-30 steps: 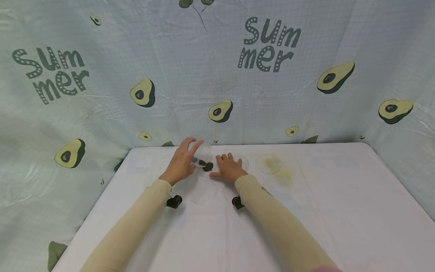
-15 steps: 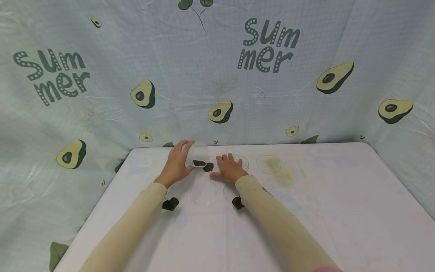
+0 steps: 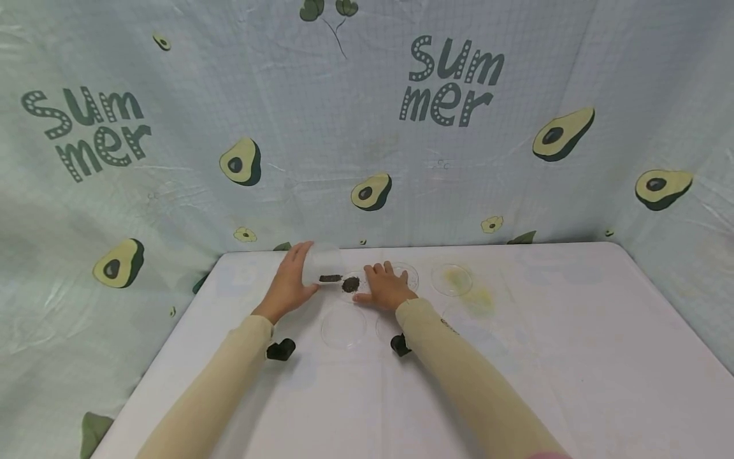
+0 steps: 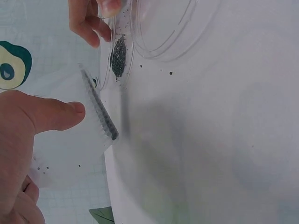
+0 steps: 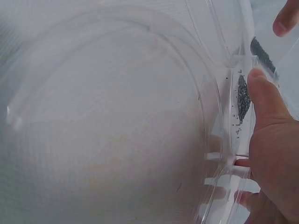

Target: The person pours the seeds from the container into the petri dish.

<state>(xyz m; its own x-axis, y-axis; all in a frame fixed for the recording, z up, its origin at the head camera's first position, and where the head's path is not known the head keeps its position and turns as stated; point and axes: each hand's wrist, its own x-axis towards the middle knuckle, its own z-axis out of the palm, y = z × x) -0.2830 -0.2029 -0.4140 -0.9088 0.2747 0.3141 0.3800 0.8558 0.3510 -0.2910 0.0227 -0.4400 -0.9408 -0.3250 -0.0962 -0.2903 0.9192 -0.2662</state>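
My left hand (image 3: 287,287) grips a clear plastic container (image 3: 324,260) between thumb and fingers. A strip of dark grains (image 3: 331,278) lies along its lower edge, and a few specks cling to its wall in the left wrist view. Just right of it, a heap of dark grains (image 3: 351,284) sits in a clear shallow petri dish (image 5: 243,145). My right hand (image 3: 390,285) holds this dish at its right side, with the thumb (image 5: 266,95) at the near rim and fingers beyond. The left thumb (image 4: 56,114) shows close to the container's grain strip.
Other clear round dishes stand around: one in front (image 3: 343,343), one partly behind the right hand (image 3: 414,275), one over a yellow stain (image 3: 444,288). A few loose grains (image 4: 170,73) lie near the dish. A patterned cloth (image 3: 321,127) hangs behind the white table (image 3: 573,357).
My left hand has drawn back to the left with the container, which has gone from tilted over the heap to more upright. The right hand and the dish stay put.
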